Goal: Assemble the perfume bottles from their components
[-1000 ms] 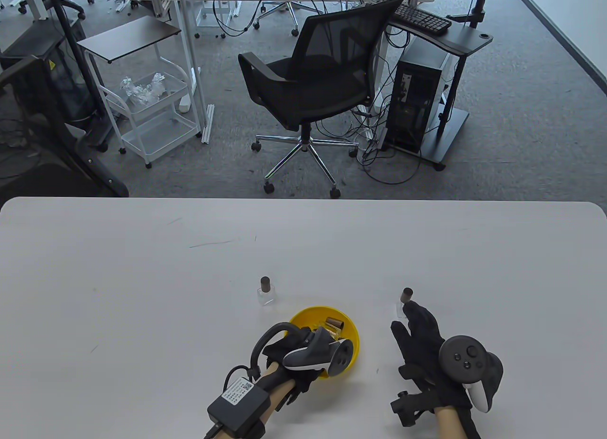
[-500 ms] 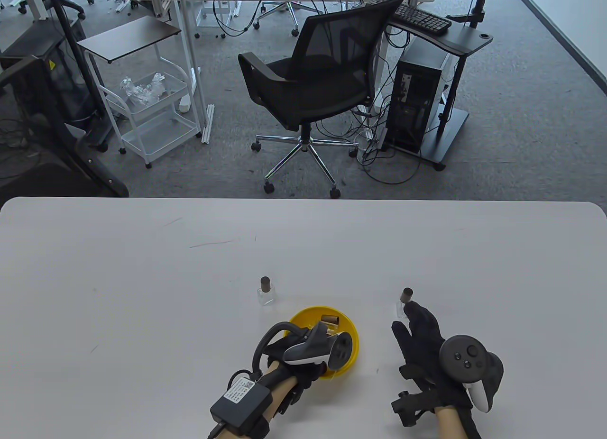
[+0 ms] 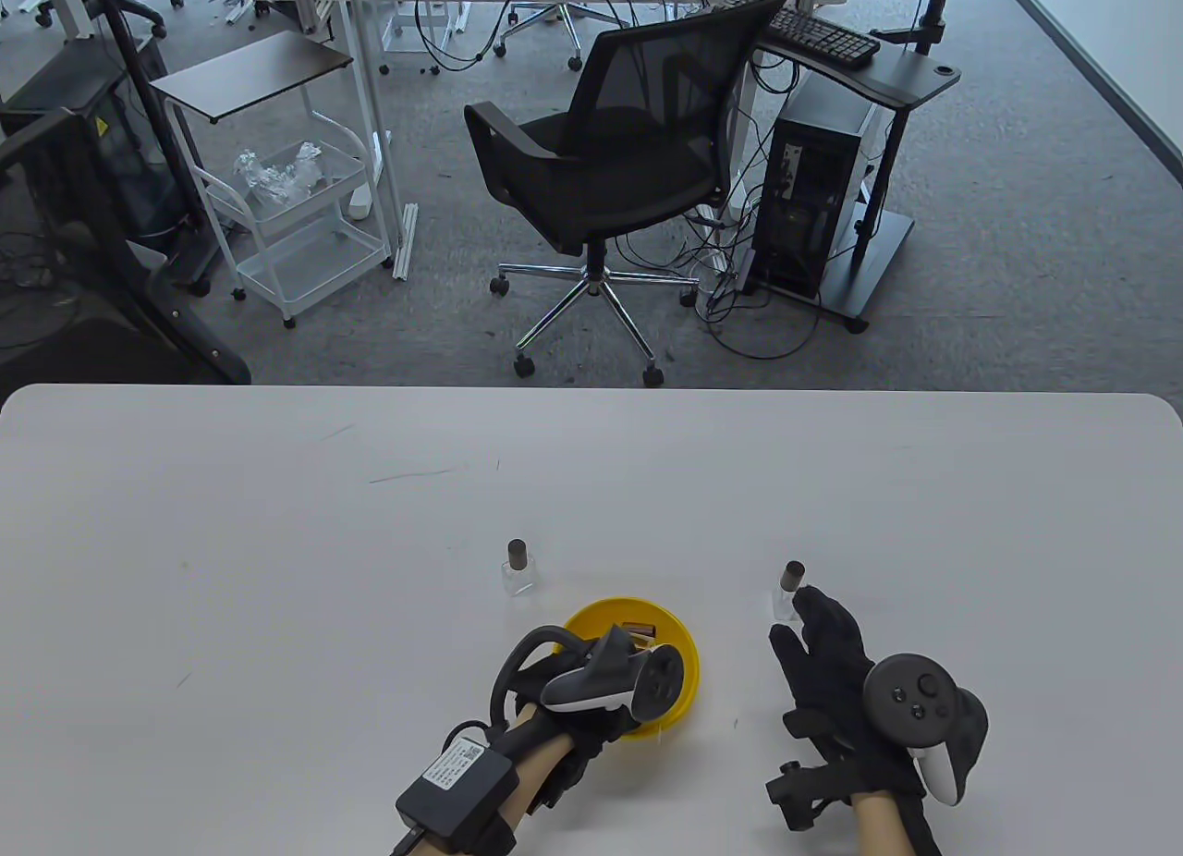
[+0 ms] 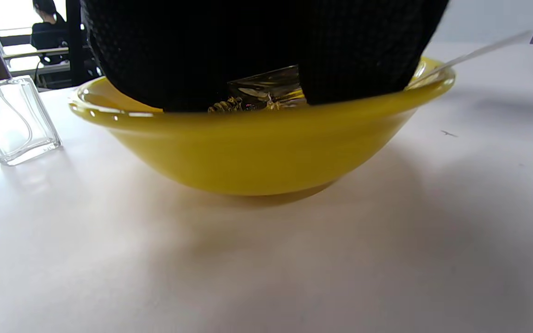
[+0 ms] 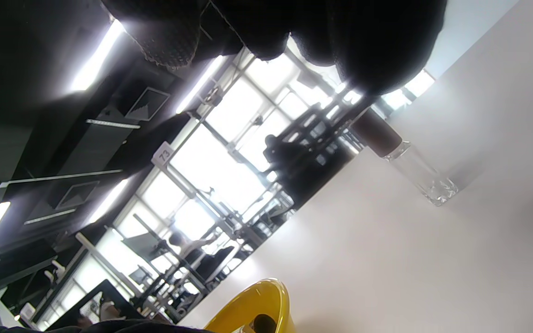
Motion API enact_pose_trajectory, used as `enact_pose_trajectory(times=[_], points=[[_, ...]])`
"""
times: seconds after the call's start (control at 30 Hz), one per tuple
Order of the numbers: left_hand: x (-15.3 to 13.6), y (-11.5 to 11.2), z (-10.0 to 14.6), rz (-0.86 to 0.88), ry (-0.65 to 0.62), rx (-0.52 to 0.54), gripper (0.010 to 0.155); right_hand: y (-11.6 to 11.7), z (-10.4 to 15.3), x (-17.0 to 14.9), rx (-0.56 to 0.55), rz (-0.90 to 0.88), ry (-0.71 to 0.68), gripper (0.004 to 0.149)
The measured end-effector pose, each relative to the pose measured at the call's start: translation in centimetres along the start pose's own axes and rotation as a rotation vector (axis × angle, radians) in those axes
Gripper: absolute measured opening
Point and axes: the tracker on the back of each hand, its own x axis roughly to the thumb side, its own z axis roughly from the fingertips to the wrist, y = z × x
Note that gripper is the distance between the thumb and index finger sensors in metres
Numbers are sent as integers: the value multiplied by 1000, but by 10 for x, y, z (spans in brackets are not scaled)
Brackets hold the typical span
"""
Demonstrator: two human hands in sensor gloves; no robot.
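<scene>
Left wrist view alone shows the left hand (image 4: 266, 51) fingers around a glass bottle (image 4: 266, 88) inside the yellow bowl (image 4: 257, 148).

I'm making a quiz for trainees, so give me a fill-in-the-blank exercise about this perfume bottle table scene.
1. The left hand reaches into a bowl coloured ____.
2. The number of capped bottles standing outside the bowl is ____.
3. The bottle beyond the bowl stands ____.
4. The right hand lies just short of the bottle on the bowl's ____ side.

Missing words: yellow; two; upright; right
</scene>
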Motion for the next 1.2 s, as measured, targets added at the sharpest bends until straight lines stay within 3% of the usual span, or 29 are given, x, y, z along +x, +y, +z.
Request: enact_pose_trajectory(times=[0.2, 0.37, 0.53, 0.73, 1.03, 1.2], points=[[-3, 14, 18, 47, -8, 113, 70, -1, 0, -1, -6, 0, 2, 60], [-13, 23, 38, 191, -1, 248, 76, -1, 0, -1, -5, 12, 1, 60], [-28, 23, 56, 401, 11, 375, 64, 1, 0, -1, 2, 25, 3, 60], [-45, 10, 75, 704, 33, 473, 62, 4, 0, -1, 14, 45, 2, 60], [-79, -32, 90, 1185, 66, 487, 60, 12, 0, 3, 28, 93, -19, 60], [-102, -43, 99, 1363, 76, 513, 60, 22, 1, 12, 64, 112, -64, 60]])
